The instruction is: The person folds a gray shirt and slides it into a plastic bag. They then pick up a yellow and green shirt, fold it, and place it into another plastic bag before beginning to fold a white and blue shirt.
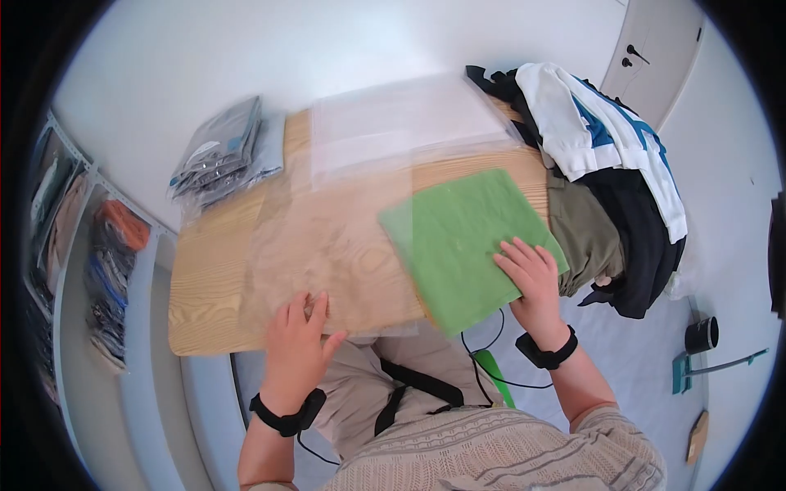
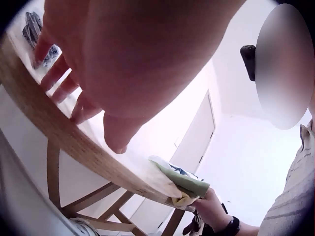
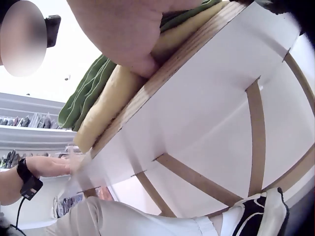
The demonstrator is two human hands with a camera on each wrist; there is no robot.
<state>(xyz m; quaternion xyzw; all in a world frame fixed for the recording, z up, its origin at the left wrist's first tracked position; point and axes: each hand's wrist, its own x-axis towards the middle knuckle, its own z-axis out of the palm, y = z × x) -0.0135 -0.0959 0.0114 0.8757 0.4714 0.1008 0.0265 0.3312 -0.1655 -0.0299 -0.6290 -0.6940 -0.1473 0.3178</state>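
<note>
My left hand [image 1: 295,348] rests with spread, slightly bent fingers on a clear plastic bag [image 1: 327,245] at the table's front edge; the left wrist view shows its fingertips down on the plastic. My right hand [image 1: 532,282] lies on a folded green cloth [image 1: 467,237], fingers extended on top. In the right wrist view its thumb touches the front side of a yellow layer [image 3: 101,105] beneath the green folds [image 3: 86,93]. The green cloth's left corner shows paler through the plastic. The right fingertips are hidden in the right wrist view.
More clear plastic bags [image 1: 409,114] lie at the back of the wooden table [image 1: 205,303]. Bagged grey garments [image 1: 221,151] are stacked back left. White, black and olive clothes [image 1: 614,180] hang over the right end. Shelves [image 1: 155,278] stand at left; a black cable [image 1: 512,382] hangs below.
</note>
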